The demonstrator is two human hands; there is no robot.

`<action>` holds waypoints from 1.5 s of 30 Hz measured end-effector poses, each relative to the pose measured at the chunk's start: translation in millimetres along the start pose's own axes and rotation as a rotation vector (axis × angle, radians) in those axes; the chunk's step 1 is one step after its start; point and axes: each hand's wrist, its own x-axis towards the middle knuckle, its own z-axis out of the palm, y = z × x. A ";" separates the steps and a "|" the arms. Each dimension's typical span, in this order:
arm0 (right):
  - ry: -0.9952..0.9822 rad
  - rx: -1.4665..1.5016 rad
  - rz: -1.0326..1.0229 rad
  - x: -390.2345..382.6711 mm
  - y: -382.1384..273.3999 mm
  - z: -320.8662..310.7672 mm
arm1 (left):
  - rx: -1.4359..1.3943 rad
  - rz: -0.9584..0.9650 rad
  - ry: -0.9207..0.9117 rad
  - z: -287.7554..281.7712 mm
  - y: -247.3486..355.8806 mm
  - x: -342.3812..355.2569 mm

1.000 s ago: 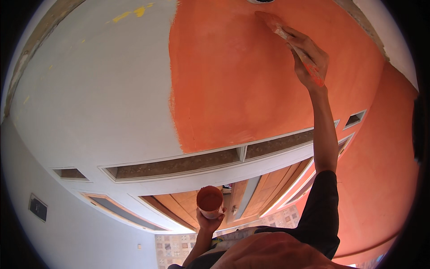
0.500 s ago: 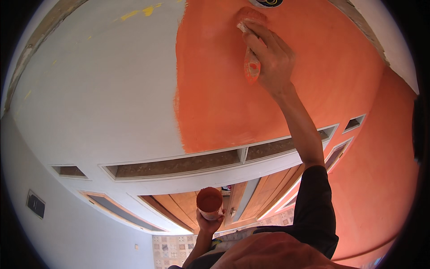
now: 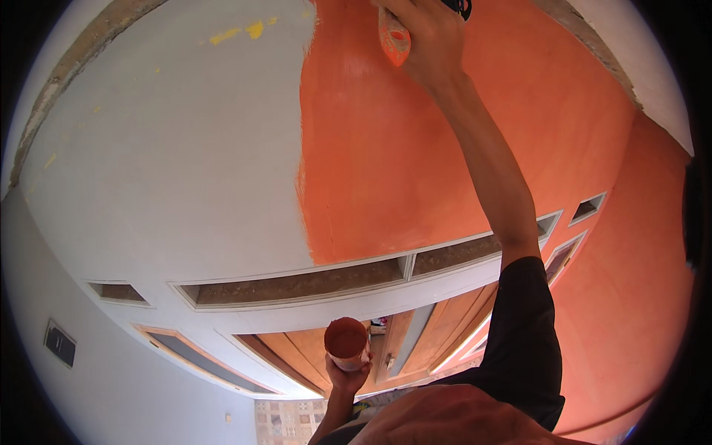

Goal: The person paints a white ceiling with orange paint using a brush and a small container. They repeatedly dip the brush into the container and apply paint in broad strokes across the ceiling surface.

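Observation:
High at the top edge, my right hand grips a paintbrush by its orange-smeared handle; the bristles are out of the picture. Around it the wall is coated in wet-looking orange paint, with a ragged left edge against the bare pale grey wall. Down low, my left hand is wrapped round a paint cup held upright with its mouth toward me. Reddish-orange paint shows inside the cup.
Below the painted patch runs a framed vent opening over wooden doors. A smaller vent sits at the right. Yellow marks dot the grey wall. A dark framed plate hangs far left. Patterned tiles lie below.
My right hand and the brush have moved up and slightly left along the orange wall. My left hand still holds the cup at nearly the same place. The view has shifted slightly.

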 end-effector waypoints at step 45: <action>-0.166 0.292 0.273 -33.2 -23.4 -52.3 | 0.035 -0.018 -0.067 5.7 -6.5 -6.1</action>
